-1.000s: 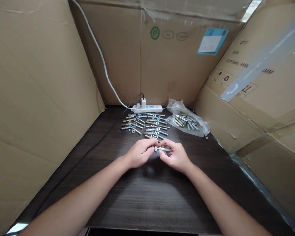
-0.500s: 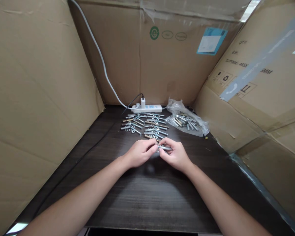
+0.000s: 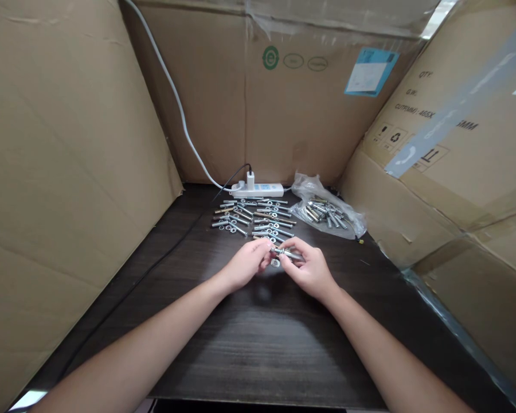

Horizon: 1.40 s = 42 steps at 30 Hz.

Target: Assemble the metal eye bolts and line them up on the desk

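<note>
An expansion bolt (image 3: pixel 287 253) with a silver sleeve is held sideways between my two hands, above the dark table. My right hand (image 3: pixel 310 268) is closed round its thicker sleeve end, thumb below and fingers above. At the thin left end, the fingertips of my left hand (image 3: pixel 248 264) are pinched together on the bolt; whether a nut sits in them is hidden. Just beneath, a washer (image 3: pixel 276 263) lies on the table. Beyond my hands, rows of loose bolts, sleeves and washers (image 3: pixel 273 222) are spread out, with another group of bolts (image 3: pixel 231 217) to their left.
Several bolts lie in a clear plastic bag (image 3: pixel 352 223) at the back right. A white power strip (image 3: pixel 262 190) with a plugged-in charger (image 3: pixel 250 180) stands against the back cardboard. A black cable (image 3: pixel 155 265) crosses the table's left side. Cardboard walls (image 3: pixel 81 143) enclose three sides.
My hands have drawn slightly apart, showing more of the bolt between them. The left fingers have shifted a little upward, and the washer below has come into view.
</note>
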Each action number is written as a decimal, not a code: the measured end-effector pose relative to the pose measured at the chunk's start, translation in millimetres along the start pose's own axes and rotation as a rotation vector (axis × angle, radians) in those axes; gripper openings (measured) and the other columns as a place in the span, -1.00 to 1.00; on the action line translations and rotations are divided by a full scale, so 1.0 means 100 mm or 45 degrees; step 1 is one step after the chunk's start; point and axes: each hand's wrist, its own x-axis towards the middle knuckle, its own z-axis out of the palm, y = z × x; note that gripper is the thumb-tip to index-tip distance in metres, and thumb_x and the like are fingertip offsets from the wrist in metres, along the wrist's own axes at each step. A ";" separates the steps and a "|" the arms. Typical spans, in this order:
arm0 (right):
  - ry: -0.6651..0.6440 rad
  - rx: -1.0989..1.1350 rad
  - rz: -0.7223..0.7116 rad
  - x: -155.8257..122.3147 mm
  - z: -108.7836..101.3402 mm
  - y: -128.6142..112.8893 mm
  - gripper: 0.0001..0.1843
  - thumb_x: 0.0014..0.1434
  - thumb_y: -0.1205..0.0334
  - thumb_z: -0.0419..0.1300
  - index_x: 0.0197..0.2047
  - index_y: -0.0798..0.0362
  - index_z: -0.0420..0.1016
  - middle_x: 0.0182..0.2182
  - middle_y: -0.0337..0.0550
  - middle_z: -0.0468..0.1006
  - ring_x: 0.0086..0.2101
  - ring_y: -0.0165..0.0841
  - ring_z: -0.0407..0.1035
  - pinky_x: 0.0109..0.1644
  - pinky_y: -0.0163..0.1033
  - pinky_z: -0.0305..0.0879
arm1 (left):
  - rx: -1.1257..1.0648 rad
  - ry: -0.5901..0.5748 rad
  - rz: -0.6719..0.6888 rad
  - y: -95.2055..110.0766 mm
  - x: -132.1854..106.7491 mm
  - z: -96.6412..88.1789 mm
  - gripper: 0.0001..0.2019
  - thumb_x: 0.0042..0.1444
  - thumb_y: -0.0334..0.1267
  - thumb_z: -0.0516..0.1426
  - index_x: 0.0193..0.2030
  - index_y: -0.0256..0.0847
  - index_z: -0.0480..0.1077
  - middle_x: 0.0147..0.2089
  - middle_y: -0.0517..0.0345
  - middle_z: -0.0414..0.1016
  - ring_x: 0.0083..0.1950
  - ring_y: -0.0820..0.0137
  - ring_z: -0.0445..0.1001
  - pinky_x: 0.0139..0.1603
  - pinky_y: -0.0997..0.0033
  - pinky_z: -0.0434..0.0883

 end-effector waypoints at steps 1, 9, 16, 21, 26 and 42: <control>0.012 0.007 -0.003 0.00 0.00 0.00 -0.83 0.10 0.19 0.15 -0.26 0.10 0.40 -0.54 -0.25 0.44 -0.59 -0.50 0.26 -0.54 -0.44 0.21 | -0.165 -0.029 -0.116 0.00 0.00 0.01 -0.77 0.16 -0.12 -0.05 -0.41 -0.23 0.15 -0.56 0.32 0.08 -0.59 0.58 -0.04 -0.58 0.56 -0.06; -0.062 -0.033 -0.061 0.02 0.01 -0.01 -0.77 0.12 0.23 0.14 -0.14 0.07 0.50 -0.29 -0.17 0.57 -0.38 -0.41 0.43 -0.41 -0.42 0.37 | -0.613 -0.164 -0.438 -0.02 -0.01 0.00 -0.79 0.18 -0.15 -0.06 -0.39 -0.22 0.11 -0.54 0.34 -0.01 -0.64 0.64 -0.10 -0.63 0.61 -0.13; -0.096 -0.021 -0.043 0.03 0.02 0.07 -0.71 0.13 0.25 0.15 -0.07 0.00 0.53 -0.15 -0.20 0.58 -0.21 -0.33 0.48 -0.19 -0.32 0.45 | -0.621 -0.152 -0.457 -0.03 0.00 0.01 -0.79 0.21 -0.16 -0.11 -0.38 -0.23 0.13 -0.55 0.33 0.00 -0.64 0.63 -0.10 -0.62 0.61 -0.11; -0.081 -0.044 -0.043 0.04 0.02 0.09 -0.72 0.13 0.24 0.16 -0.08 -0.02 0.54 -0.16 -0.22 0.59 -0.21 -0.33 0.49 -0.14 -0.29 0.45 | -0.629 -0.157 -0.476 -0.04 0.00 0.01 -0.78 0.22 -0.16 -0.12 -0.39 -0.23 0.12 -0.56 0.33 0.02 -0.64 0.63 -0.10 -0.62 0.61 -0.11; -0.074 -0.044 -0.037 0.04 0.01 0.07 -0.72 0.13 0.22 0.17 -0.08 -0.01 0.55 -0.18 -0.21 0.60 -0.24 -0.32 0.50 -0.16 -0.29 0.46 | -0.621 -0.187 -0.484 -0.05 0.00 0.00 -0.76 0.21 -0.14 -0.12 -0.40 -0.23 0.12 -0.56 0.33 0.01 -0.64 0.63 -0.11 -0.62 0.60 -0.11; -0.078 -0.077 0.000 0.04 0.00 0.06 -0.72 0.12 0.19 0.18 -0.10 0.01 0.57 -0.21 -0.17 0.61 -0.29 -0.30 0.50 -0.15 -0.22 0.46 | -0.651 -0.199 -0.501 -0.04 -0.01 0.00 -0.75 0.19 -0.12 -0.08 -0.42 -0.24 0.14 -0.56 0.32 0.04 -0.64 0.64 -0.10 -0.63 0.61 -0.10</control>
